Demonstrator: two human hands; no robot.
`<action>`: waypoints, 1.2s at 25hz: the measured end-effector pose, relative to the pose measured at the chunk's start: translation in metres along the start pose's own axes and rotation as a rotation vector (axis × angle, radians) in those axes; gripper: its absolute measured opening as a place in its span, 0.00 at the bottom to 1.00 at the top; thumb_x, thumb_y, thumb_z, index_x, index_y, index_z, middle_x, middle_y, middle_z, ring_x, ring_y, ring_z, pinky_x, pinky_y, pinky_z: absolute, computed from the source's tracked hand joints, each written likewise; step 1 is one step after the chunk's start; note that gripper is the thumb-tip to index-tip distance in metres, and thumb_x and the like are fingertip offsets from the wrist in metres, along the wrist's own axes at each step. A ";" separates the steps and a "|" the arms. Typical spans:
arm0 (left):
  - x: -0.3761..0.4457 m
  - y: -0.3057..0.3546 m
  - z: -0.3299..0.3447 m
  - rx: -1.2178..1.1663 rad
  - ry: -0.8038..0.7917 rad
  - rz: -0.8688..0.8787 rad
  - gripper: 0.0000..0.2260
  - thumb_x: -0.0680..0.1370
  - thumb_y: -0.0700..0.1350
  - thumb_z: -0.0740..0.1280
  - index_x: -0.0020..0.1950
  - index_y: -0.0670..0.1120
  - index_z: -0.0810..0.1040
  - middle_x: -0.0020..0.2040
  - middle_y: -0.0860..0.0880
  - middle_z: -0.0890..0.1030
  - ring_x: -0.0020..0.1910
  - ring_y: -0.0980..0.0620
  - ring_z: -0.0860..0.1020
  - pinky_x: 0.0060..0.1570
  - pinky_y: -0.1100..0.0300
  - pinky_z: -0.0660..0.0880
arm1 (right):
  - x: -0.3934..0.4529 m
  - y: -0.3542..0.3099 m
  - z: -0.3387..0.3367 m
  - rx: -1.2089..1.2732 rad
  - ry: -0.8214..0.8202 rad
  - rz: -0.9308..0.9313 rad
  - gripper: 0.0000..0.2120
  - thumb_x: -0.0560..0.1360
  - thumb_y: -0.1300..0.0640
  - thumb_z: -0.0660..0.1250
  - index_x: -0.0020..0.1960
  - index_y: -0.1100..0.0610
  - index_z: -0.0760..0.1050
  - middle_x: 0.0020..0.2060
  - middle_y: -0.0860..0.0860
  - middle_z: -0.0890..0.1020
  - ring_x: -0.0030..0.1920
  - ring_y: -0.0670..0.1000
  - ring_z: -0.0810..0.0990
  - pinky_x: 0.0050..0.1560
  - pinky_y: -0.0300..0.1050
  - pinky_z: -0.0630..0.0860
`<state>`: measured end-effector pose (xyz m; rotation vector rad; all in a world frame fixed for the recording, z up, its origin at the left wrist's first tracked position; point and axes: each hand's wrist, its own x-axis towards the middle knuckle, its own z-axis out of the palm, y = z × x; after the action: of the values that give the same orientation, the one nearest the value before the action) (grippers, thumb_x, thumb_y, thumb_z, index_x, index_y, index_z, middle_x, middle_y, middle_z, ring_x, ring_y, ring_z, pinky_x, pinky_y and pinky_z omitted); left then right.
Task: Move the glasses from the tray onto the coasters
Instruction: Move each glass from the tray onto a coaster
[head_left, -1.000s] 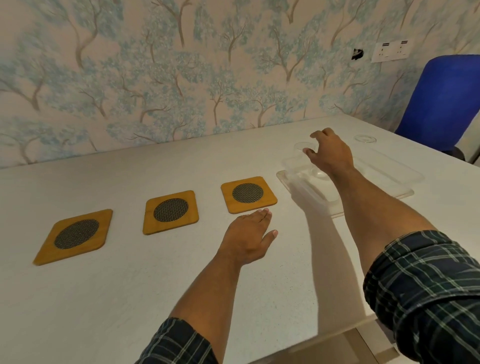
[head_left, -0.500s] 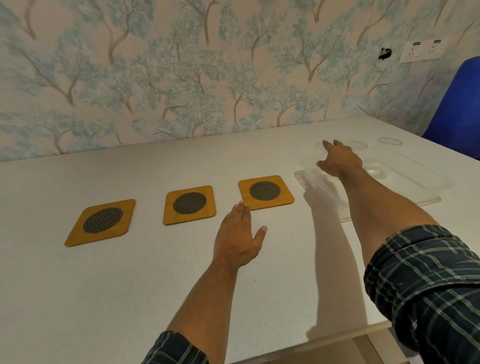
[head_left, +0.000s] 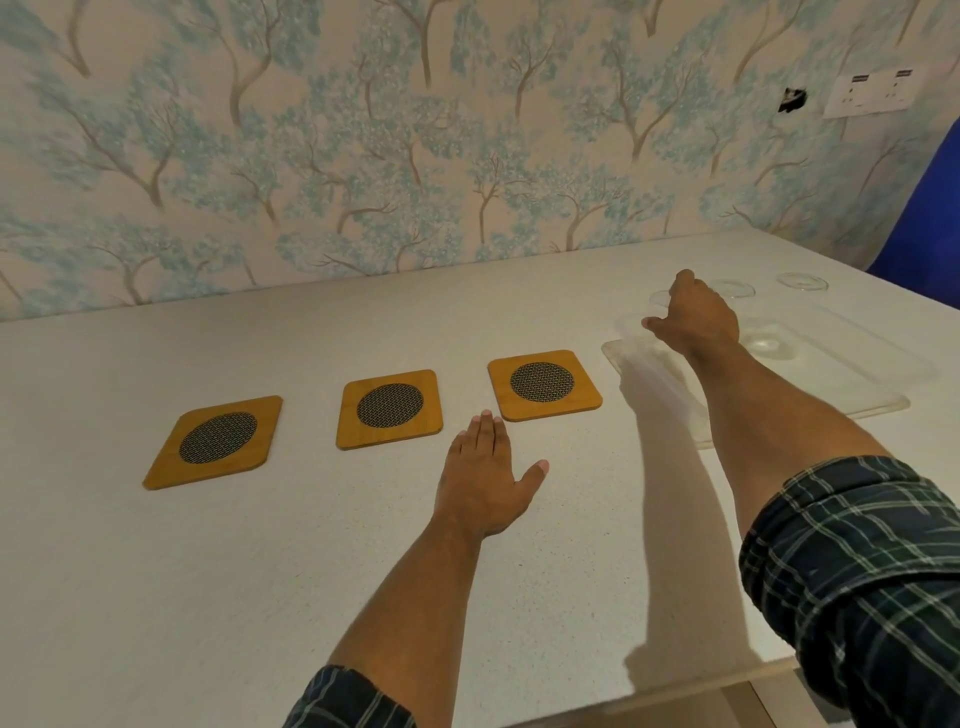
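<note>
Three square wooden coasters with dark mesh centres lie in a row on the white table: left coaster (head_left: 215, 441), middle coaster (head_left: 389, 408), right coaster (head_left: 543, 383). To their right is a clear plastic tray (head_left: 810, 408) holding three clear glasses, hard to make out. My right hand (head_left: 696, 317) curls around the leftmost glass (head_left: 655, 300), thumb on its near side, and the glass stands in the tray. The second glass (head_left: 732, 288) and the third glass (head_left: 802, 280) stand further right. My left hand (head_left: 483, 483) rests flat on the table below the right coaster, fingers apart and holding nothing.
A wallpapered wall runs along the table's far side, with a white socket plate (head_left: 867, 93) on it. A blue chair (head_left: 919, 218) stands at the far right. The table's front edge (head_left: 727, 686) is close at the lower right.
My right hand has settled from above the tray onto the leftmost glass and closed around it. The view has shifted left. My left hand stays flat on the table.
</note>
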<state>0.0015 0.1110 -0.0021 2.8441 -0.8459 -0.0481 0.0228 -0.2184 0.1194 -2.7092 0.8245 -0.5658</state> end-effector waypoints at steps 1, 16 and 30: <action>0.000 0.000 -0.001 0.001 -0.003 0.004 0.43 0.79 0.71 0.42 0.83 0.42 0.42 0.84 0.43 0.43 0.83 0.45 0.42 0.79 0.50 0.41 | 0.000 0.000 0.001 0.020 -0.003 0.009 0.31 0.74 0.48 0.74 0.68 0.61 0.64 0.62 0.61 0.75 0.59 0.66 0.77 0.53 0.57 0.76; -0.024 -0.007 -0.009 -0.037 -0.039 0.065 0.37 0.83 0.66 0.45 0.83 0.44 0.42 0.84 0.46 0.42 0.83 0.49 0.41 0.80 0.53 0.40 | -0.014 -0.034 -0.030 0.212 0.279 -0.135 0.31 0.72 0.42 0.73 0.69 0.55 0.69 0.64 0.59 0.74 0.59 0.62 0.78 0.53 0.54 0.76; -0.028 -0.009 -0.005 -0.027 -0.003 0.055 0.37 0.83 0.66 0.45 0.84 0.44 0.45 0.84 0.46 0.45 0.83 0.48 0.44 0.78 0.54 0.40 | -0.051 -0.100 0.023 0.396 -0.086 -0.312 0.34 0.68 0.41 0.77 0.68 0.54 0.72 0.59 0.55 0.78 0.54 0.55 0.79 0.51 0.48 0.74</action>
<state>-0.0172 0.1343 0.0008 2.7950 -0.9162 -0.0564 0.0415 -0.1057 0.1189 -2.4783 0.2326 -0.5974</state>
